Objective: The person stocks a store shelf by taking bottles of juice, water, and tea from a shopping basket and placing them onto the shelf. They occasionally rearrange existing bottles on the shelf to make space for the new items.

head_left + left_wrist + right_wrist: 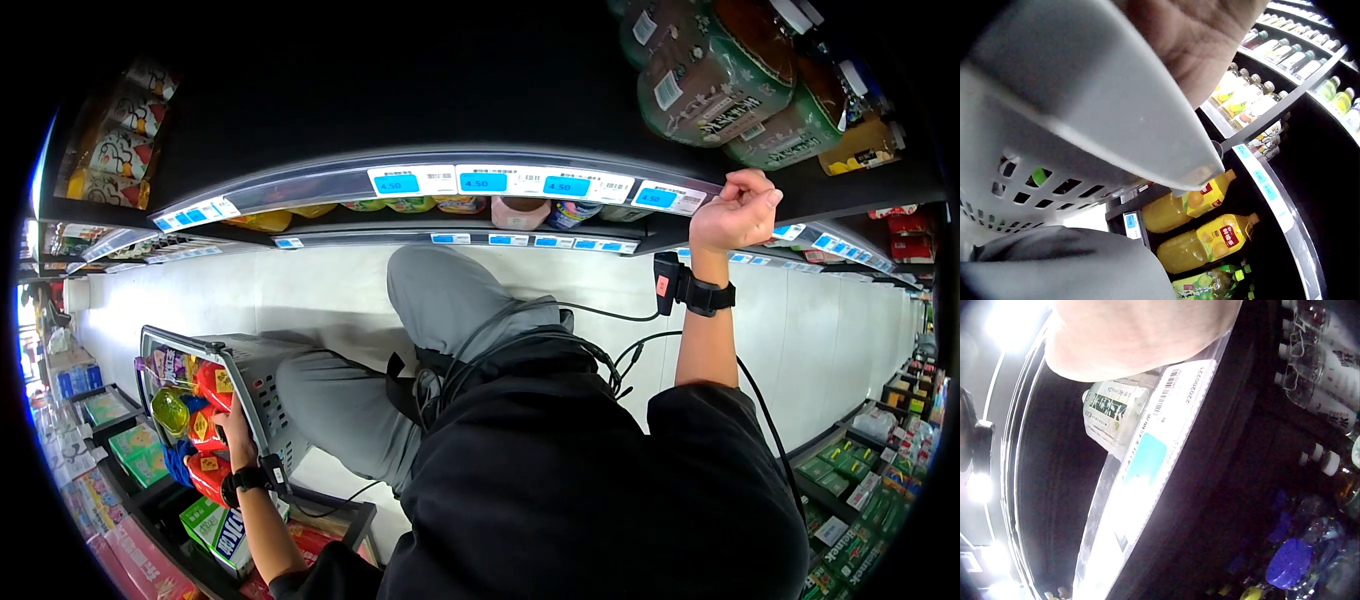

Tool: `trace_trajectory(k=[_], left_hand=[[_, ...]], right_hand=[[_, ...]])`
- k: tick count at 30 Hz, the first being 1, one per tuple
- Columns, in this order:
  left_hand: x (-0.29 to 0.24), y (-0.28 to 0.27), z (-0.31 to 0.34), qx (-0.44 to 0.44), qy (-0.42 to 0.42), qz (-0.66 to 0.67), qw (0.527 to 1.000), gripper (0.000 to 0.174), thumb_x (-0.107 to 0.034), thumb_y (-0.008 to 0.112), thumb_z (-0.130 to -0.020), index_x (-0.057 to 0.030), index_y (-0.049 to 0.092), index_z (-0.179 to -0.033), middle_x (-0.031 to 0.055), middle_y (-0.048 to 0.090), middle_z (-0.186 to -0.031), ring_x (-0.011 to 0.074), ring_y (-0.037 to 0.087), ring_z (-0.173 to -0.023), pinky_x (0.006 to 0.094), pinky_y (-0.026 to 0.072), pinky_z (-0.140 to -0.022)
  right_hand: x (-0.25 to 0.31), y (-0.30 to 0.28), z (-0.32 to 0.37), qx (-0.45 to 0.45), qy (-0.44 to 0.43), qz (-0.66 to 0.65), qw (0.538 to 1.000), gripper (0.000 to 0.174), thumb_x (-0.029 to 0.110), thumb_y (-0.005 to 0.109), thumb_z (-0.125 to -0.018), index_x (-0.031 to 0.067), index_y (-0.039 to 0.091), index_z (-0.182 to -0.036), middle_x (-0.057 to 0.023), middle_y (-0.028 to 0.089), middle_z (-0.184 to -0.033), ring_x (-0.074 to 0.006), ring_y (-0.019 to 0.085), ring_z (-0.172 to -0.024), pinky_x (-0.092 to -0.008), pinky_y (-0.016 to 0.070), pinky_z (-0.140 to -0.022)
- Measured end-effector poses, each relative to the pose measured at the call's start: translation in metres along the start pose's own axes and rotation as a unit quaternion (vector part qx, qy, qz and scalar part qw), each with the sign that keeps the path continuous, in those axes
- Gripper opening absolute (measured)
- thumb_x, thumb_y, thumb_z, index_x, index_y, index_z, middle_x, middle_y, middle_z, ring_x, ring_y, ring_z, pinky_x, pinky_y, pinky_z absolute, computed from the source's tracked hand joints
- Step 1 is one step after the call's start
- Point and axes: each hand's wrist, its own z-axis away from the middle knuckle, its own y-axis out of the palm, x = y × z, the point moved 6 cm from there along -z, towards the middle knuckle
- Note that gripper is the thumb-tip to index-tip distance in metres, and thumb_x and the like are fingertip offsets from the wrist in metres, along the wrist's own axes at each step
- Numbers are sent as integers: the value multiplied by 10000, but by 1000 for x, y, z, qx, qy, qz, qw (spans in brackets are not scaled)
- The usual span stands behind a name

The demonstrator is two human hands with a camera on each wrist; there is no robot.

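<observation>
Our left hand (236, 438) curls its fingers over the basket (258, 366) rim at eight o'clock; our right hand (736, 212), fingers curled and apparently empty, is by the shelf edge (300, 187) at two. We should hold the basket level, lest the red packs (201, 430) spill.

Yellow btls (1207, 244), shelved — green Heineken pks (865, 535) — pale floor (810, 330).

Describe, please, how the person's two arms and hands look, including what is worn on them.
The left hand and right hand look ungloved. Black sleeves leave the forearms bare. A black strap with a small dark box circles each wrist; the right box carries a reddish label. Thin dark cables run beside them.
</observation>
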Motion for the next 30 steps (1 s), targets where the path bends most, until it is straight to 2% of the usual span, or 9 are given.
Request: trace_trajectory(k=[10, 12, 16, 17, 19, 23, 26, 28, 30], left_hand=[[-4, -2, -3, -23, 57, -45, 997, 779, -344, 725, -851, 6, 236, -1347, 161, 558, -1211, 223, 587, -1041, 340, 500, -845], [3, 4, -11, 20, 44, 22, 999, 632, -289, 686, -891, 28, 356, -1327, 133, 596, -1182, 199, 604, -1031, 322, 505, -848], [-3, 9, 8, 33, 69, 40, 996, 762, -321, 738, -831, 49, 274, -1308, 150, 580, -1165, 229, 591, -1021, 336, 493, -871], [-5, 11, 12, 26, 77, 33, 996, 795, -329, 751, -816, 55, 254, -1303, 154, 576, -1161, 236, 588, -1018, 340, 490, -877], [-8, 9, 15, -7, 96, 18, 995, 863, -346, 777, -786, 65, 213, -1294, 162, 568, -1153, 251, 581, -1013, 347, 484, -889], [-26, 4, 40, -72, 73, -41, 994, 1005, -403, 807, -723, 101, 191, -1335, 256, 535, -1230, 334, 561, -1138, 365, 454, -973], [-27, 3, 42, -86, 75, -49, 992, 1118, -414, 800, -714, 112, 108, -1418, 307, 503, -1285, 385, 546, -1179, 386, 442, -1000], [-26, 3, 43, -99, 70, -75, 990, 1027, -360, 794, -742, 88, 139, -1394, 243, 523, -1247, 291, 575, -1124, 346, 488, -933], [-27, 2, 47, -120, 94, -87, 985, 945, -360, 788, -748, 82, 213, -1354, 250, 531, -1241, 311, 566, -1144, 361, 461, -974]], right_hand=[[-1, -2, 1, -4, -1, 21, 1000, 530, 330, 356, -1026, -13, 556, -675, -40, 478, -598, -83, 333, -514, -221, 227, -490], [-4, -5, 2, -13, 4, 1, 1000, 477, 297, 389, -1011, -15, 562, -694, -58, 525, -646, -87, 372, -525, -215, 262, -487], [-56, -42, 4, -51, 89, -9, 995, 143, 118, 527, -819, 9, 618, -836, -105, 598, -746, -155, 516, -627, -248, 412, -549], [-42, -34, 1, -33, 56, 88, 994, 133, 97, 526, -816, 9, 626, -816, -89, 595, -745, -164, 534, -643, -252, 430, -561], [-29, -24, -4, 14, -164, 296, 941, 234, 121, 492, -894, 50, 626, -716, -44, 601, -675, -178, 578, -568, -296, 459, -487], [-1, -6, -4, -39, -39, 199, 978, 642, 394, 364, -996, -28, 664, -617, -70, 560, -546, -172, 513, -525, -279, 403, -487], [-7, -9, -4, -41, -12, 176, 984, 641, 351, 331, -1021, -8, 663, -608, -67, 561, -561, -176, 502, -533, -281, 407, -513], [-10, -9, -3, -38, -1, 182, 983, 634, 354, 335, -1020, -11, 663, -617, -65, 558, -566, -174, 499, -542, -278, 404, -518], [-8, -8, -2, -34, 3, 186, 982, 626, 342, 335, -1019, -19, 658, -621, -64, 558, -570, -173, 495, -544, -280, 408, -525]])
